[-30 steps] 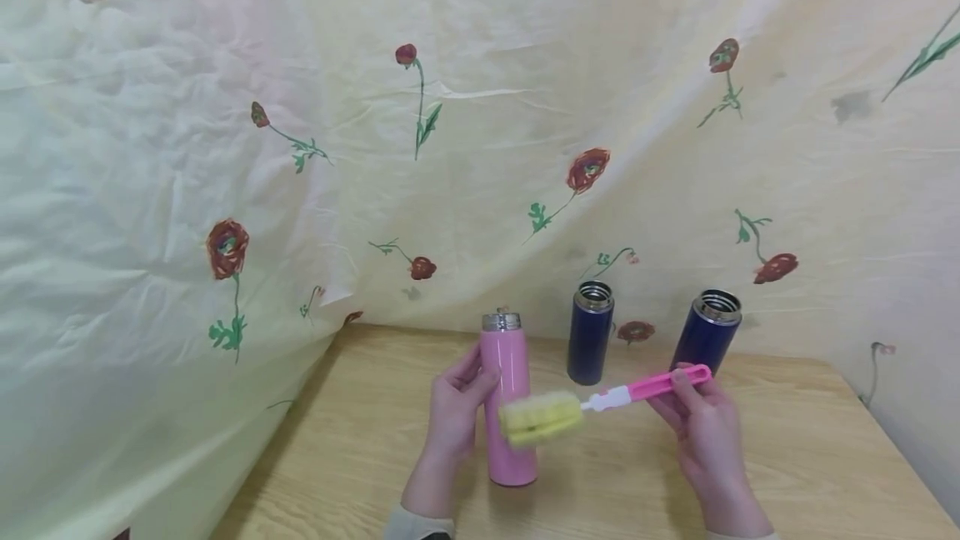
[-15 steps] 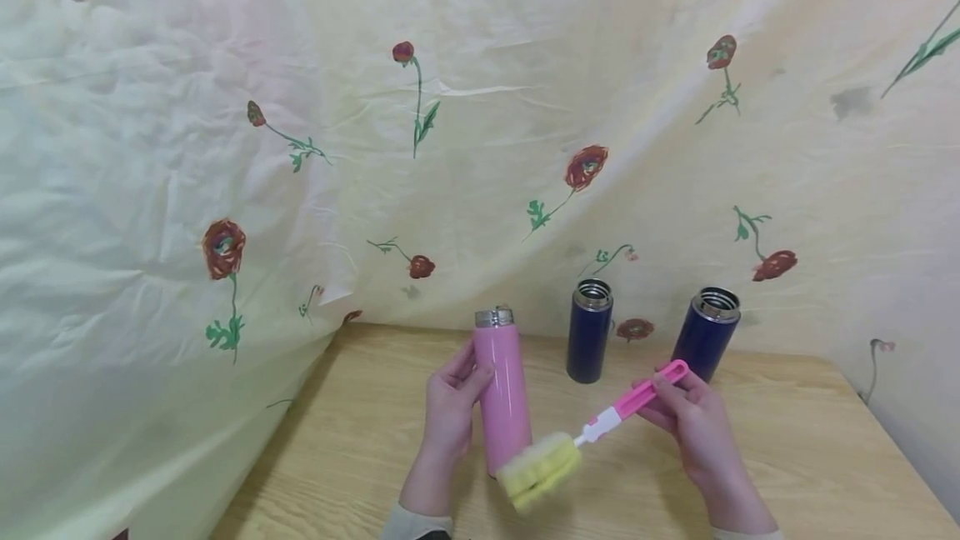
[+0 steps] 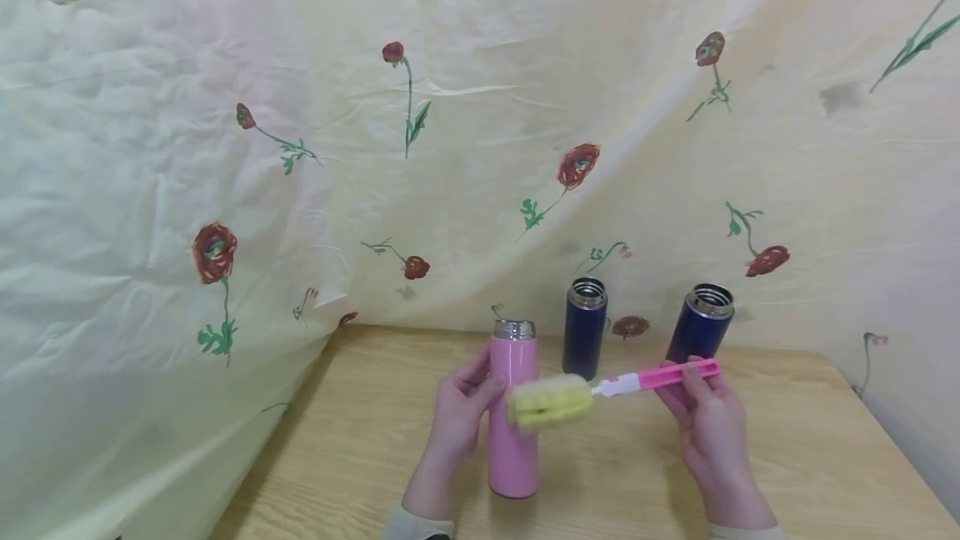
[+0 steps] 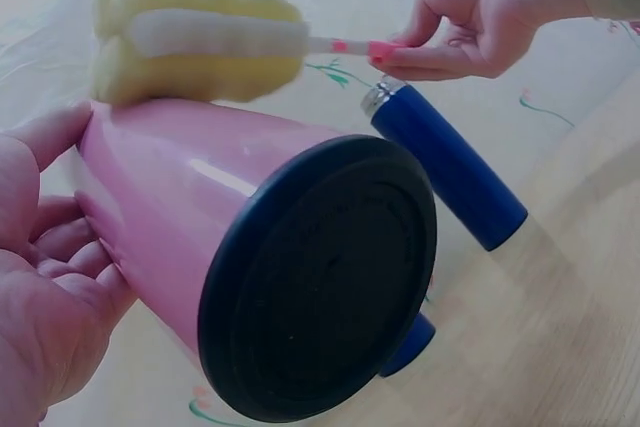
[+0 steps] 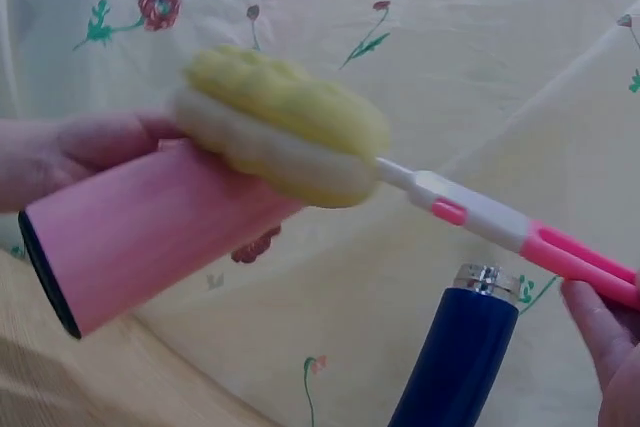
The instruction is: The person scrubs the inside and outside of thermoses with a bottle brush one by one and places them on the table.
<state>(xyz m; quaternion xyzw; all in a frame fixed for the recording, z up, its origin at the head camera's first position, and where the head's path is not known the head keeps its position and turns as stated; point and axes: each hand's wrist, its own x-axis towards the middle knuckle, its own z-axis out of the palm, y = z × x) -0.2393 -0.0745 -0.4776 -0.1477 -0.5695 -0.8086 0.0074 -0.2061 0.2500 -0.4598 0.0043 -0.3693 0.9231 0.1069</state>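
My left hand grips a pink vacuum flask by its upper side, its silver neck at the top. The flask's dark round base faces the left wrist camera. In my right hand is a bottle brush, pinched by its pink handle between thumb and fingers. The brush's yellow and white sponge head lies across the pink flask's side, close by my left thumb. The inside of the pink flask is hidden.
Two dark blue flasks with open silver mouths stand at the back: one blue flask in the middle, another blue flask behind my right hand. A flowered cloth hangs behind the wooden table.
The sponge head dipped to the pink flask's lower end, then rose back to its middle. The flask tilted and swung left, then came back more upright. Both hands keep their hold.
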